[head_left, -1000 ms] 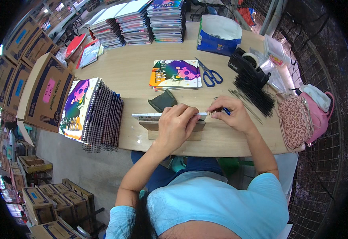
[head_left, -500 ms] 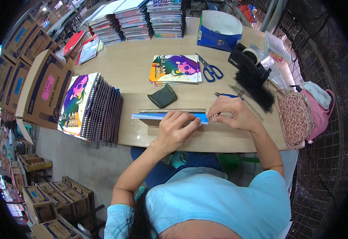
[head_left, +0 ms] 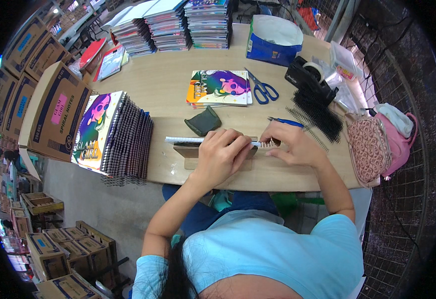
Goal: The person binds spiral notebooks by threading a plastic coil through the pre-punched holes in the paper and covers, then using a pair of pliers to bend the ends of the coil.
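Note:
A notebook (head_left: pixel 184 140) stands on edge in a small wooden holder (head_left: pixel 190 151) at the near side of the table. My left hand (head_left: pixel 222 153) is closed over its top edge, thumb toward me. At the notebook's right end, a dark spiral wire coil (head_left: pixel 266 144) sticks out. My right hand (head_left: pixel 295 144) pinches this coil between thumb and fingertips. How far the coil runs into the notebook is hidden by my left hand. Just beyond my right hand lies a blue-handled tool (head_left: pixel 286 121), perhaps pliers. A dark green folded pad (head_left: pixel 203 121) rests behind the holder.
Spiral notebooks (head_left: pixel 128 137) are stacked at the left beside a carton (head_left: pixel 58 114). Loose covers (head_left: pixel 220 88) and scissors (head_left: pixel 264 92) lie ahead. At right are wire coils (head_left: pixel 320 114), a tape dispenser (head_left: pixel 305 77) and a pink bag (head_left: pixel 395 142). Booklet stacks (head_left: pixel 208 27) and a blue box (head_left: pixel 272 52) stand far back.
The notebook's top has tilted, showing a white edge where blue showed before. More coil now shows between the notebook and my right fingers. My left hand has shifted slightly.

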`<act>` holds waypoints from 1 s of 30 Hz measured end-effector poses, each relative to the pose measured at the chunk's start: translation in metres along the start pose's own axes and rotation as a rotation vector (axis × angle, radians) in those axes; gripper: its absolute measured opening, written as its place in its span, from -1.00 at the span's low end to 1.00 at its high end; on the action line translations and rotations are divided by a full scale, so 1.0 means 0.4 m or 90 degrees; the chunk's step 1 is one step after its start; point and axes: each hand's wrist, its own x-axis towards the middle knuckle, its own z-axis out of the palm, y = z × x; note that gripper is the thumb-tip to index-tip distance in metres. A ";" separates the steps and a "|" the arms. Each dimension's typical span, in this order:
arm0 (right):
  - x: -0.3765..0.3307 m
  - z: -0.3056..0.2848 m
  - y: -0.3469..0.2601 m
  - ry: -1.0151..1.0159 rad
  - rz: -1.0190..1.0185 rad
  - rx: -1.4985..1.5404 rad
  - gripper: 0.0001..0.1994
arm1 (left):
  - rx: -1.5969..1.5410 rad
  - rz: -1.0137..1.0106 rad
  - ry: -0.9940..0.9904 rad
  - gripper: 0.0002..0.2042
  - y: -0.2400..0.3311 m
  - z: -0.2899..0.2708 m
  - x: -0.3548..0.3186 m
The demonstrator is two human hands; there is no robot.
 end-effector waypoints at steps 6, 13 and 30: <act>-0.009 0.040 -0.027 0.137 0.043 -0.038 -0.82 | -0.032 -0.042 -0.020 -0.91 0.005 0.006 0.019; 0.006 0.047 -0.043 0.130 0.073 -0.046 -0.81 | -0.071 -0.049 -0.028 -0.90 0.000 0.008 0.012; 0.008 0.023 -0.019 0.135 0.064 -0.101 -0.62 | -0.018 0.008 -0.017 -0.79 0.010 0.009 0.000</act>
